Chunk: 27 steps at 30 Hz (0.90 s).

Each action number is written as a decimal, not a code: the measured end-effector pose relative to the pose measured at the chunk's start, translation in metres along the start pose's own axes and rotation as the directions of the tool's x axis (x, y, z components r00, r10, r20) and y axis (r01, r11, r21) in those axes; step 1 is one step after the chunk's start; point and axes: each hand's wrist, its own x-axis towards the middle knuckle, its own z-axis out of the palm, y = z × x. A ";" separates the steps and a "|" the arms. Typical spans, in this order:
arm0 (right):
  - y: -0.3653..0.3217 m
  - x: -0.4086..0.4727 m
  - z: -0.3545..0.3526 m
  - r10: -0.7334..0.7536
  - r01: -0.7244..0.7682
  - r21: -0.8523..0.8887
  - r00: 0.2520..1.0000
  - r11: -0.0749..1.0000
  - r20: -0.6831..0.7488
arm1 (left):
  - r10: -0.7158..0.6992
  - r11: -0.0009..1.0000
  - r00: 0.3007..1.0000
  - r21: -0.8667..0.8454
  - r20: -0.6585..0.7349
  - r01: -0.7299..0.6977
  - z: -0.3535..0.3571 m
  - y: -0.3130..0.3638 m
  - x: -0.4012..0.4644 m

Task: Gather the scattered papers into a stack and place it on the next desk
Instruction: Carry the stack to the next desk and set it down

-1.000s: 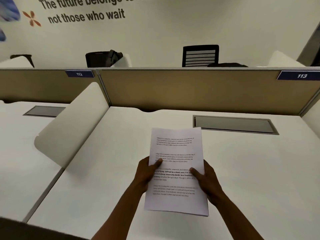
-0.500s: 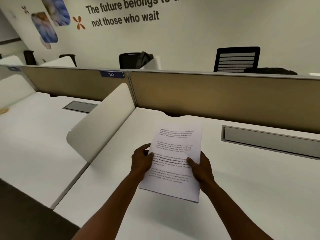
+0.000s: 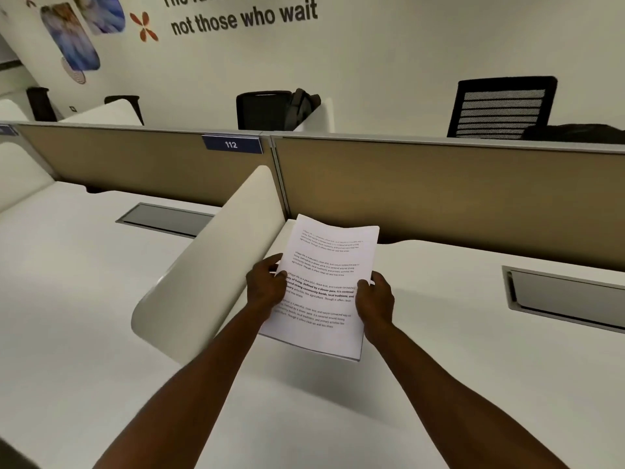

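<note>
A thin stack of papers (image 3: 326, 286) — smooth white sheets, the top one carrying four small blocks of printed text too fine to read in full — is being held in the air over the left part of the near counter (image 3: 439, 384), its far edge bowing slightly upward and its near right corner showing the layered sheet edges. The left hand (image 3: 267, 287) is gripping the stack's left edge, thumb lying across the printed face and fingers curled out of sight beneath; the right hand (image 3: 375, 297) is clamping the right edge the same way, its fingers likewise hidden under the paper. Both bare forearms are reaching in from the bottom edge of the view. The counter is looking matte and off-white, with a grey rectangular recessed hatch (image 3: 568, 299) near its far right edge, partly cut off by the frame. A rounded, glossy cream divider (image 3: 216, 262) is standing along the counter's left edge, just beside the left hand, separating it from the next counter (image 3: 67, 282), which is carrying its own grey hatch (image 3: 165, 218). Behind both, a tan fabric partition (image 3: 439, 191) is running across, bearing a blue tag reading 112 (image 3: 232, 144). Black chairs (image 3: 504, 108) are showing only their backs above it, and the wall lettering is cropped at the top.
</note>
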 end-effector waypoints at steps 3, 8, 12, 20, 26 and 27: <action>0.001 0.031 0.041 0.003 -0.003 -0.059 1.000 0.998 0.002 | -0.014 0.998 1.000 0.069 -0.005 0.014 0.002 -0.015 0.048; 0.011 0.077 0.094 -0.008 0.003 -0.154 0.999 0.988 -0.036 | -0.041 0.991 0.999 0.130 0.023 0.038 0.013 -0.044 0.107; 0.028 0.108 0.122 0.026 -0.038 -0.201 0.998 0.979 -0.060 | -0.035 0.987 0.998 0.162 0.049 0.026 0.029 -0.066 0.145; 0.049 0.145 0.165 0.045 -0.069 -0.250 0.994 0.966 -0.097 | -0.003 0.972 0.996 0.235 0.089 -0.018 0.051 -0.092 0.203; 0.060 0.162 0.178 0.049 -0.091 -0.312 0.989 0.946 -0.139 | -0.022 0.960 0.993 0.281 0.117 -0.012 0.062 -0.109 0.220; 0.061 0.163 0.179 0.033 -0.081 -0.331 0.989 0.940 -0.147 | -0.014 0.953 0.992 0.302 0.123 -0.024 0.064 -0.111 0.220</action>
